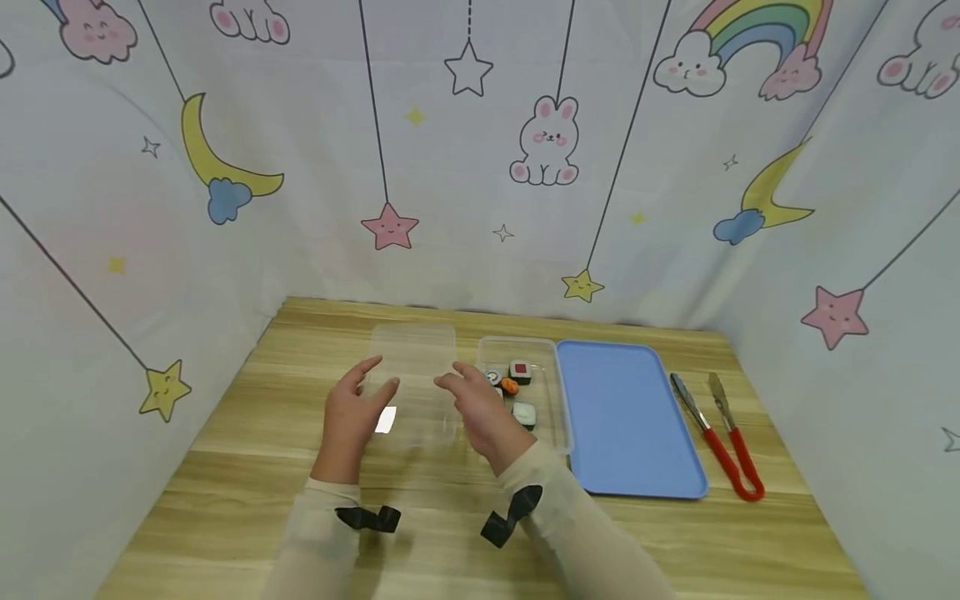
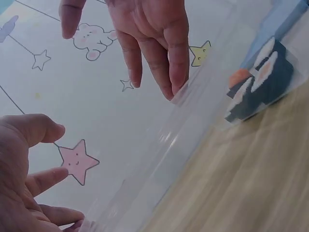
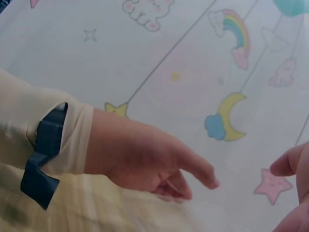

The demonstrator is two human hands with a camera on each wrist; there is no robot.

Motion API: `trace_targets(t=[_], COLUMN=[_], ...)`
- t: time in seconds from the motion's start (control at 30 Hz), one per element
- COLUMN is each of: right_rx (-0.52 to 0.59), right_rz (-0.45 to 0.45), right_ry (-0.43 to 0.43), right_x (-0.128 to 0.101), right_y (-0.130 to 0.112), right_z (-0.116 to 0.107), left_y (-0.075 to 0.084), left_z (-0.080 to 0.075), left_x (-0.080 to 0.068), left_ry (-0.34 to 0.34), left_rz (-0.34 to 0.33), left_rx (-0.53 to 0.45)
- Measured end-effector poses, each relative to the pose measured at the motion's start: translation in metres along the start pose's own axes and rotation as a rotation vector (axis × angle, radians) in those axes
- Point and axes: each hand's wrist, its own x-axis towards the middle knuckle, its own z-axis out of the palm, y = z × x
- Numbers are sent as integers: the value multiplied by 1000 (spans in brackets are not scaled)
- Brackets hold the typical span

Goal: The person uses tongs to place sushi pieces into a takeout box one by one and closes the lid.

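Observation:
A clear plastic lid or shallow box [image 1: 414, 354] lies on the table between my two hands in the head view. My left hand [image 1: 351, 421] is at its left side, thumb spread away from the fingers. At the right side is my right hand [image 1: 486, 410], with loosely bent fingers. In the left wrist view, fingertips of both hands come right to the clear plastic edge [image 2: 166, 140], and neither hand grips it. Just right of my right hand stands a clear box [image 1: 558, 417] holding several sushi pieces [image 1: 524, 414], partly hidden by that hand.
A blue tray [image 1: 630, 417] lies against the right side of the sushi box. Farther right are metal tongs with red handles [image 1: 723, 458], spread apart. A white printed curtain [image 1: 465, 167] encloses the wooden table [image 1: 247, 467] at the back and both sides.

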Motion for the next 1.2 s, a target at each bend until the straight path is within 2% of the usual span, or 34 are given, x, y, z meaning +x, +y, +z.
trace_targets(t=[0.17, 0.37, 0.53, 0.73, 0.9, 1.07, 1.2], right_rx=[17, 1, -10, -35, -45, -127, -174], right_rz=[-52, -120, -167, -220, -246, -277, -291], right_ry=[0, 48, 148, 231, 277, 311, 331], right_x=[-2, -4, -6, -9, -11, -13, -14], right_y=[-12, -20, -24, -27, -29, -30, -30], right_z=[-13, -26, -34, -43, -51, -60, -65], left_y=[21, 42, 52, 63, 71, 75, 77], left_z=[1, 10, 22, 34, 42, 50, 56], left_x=[2, 4, 3, 0, -3, -3, -3], left_ry=[11, 25, 22, -23, -45, -65, -69], left_rz=[47, 83, 108, 137, 171, 228, 235], left_rx=[-60, -138, -222, -302, -334, -389, -428])
